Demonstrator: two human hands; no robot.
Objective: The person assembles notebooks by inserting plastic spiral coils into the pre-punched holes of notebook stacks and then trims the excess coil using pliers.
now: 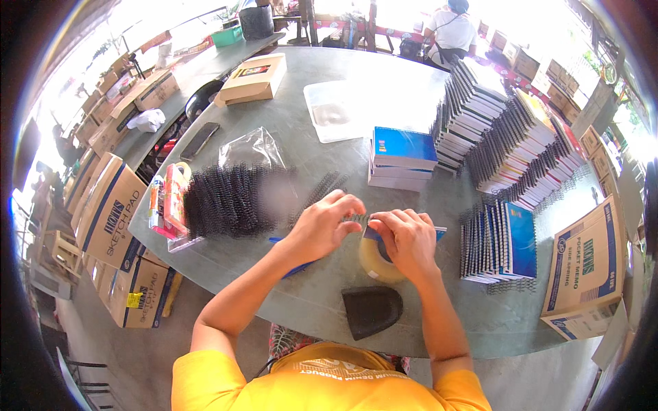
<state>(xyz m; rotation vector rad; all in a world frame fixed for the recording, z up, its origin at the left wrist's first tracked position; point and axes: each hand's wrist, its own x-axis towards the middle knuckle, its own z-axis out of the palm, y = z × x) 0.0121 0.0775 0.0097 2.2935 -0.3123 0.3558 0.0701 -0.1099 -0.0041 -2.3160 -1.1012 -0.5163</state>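
Over the middle of the table, my left hand (334,220) and my right hand (410,241) are close together, both with fingers pinched. Between their fingertips stretches a short piece of thin spiral coil (355,219). Beneath my right hand lies a roll of clear tape (375,262), partly covered by it. A blue edge of something shows beside that hand; its kind is hidden. Near my left wrist lies a blue pen-like item (299,268). Loose black spiral coils (325,190) lie just beyond my left hand, beside a large heap of black spiral coils (229,202).
A black pad (372,312) lies near the table edge. Blue-covered books (404,152) stand ahead; spiral-bound notebooks (504,240) are stacked at right, beside a cardboard box (586,270). A plastic tray (332,113), phone (200,142) and carton (255,79) lie farther off. A person (452,33) sits beyond.
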